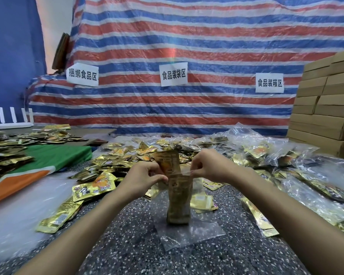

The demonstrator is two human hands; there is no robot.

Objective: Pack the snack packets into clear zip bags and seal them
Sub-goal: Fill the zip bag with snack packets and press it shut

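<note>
The snack packets (178,197) stand upright between the 2 hands, lower half inside the clear zip bag (197,187). The left hand (145,176) pinches the packets; the right hand (209,165) pinches the bag's mouth.

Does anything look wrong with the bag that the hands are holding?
Yes. The stack of packets stands upright in the clear zip bag and its top sticks out above the mouth, which the left hand and right hand pinch. The zip likely cannot close yet.
</note>
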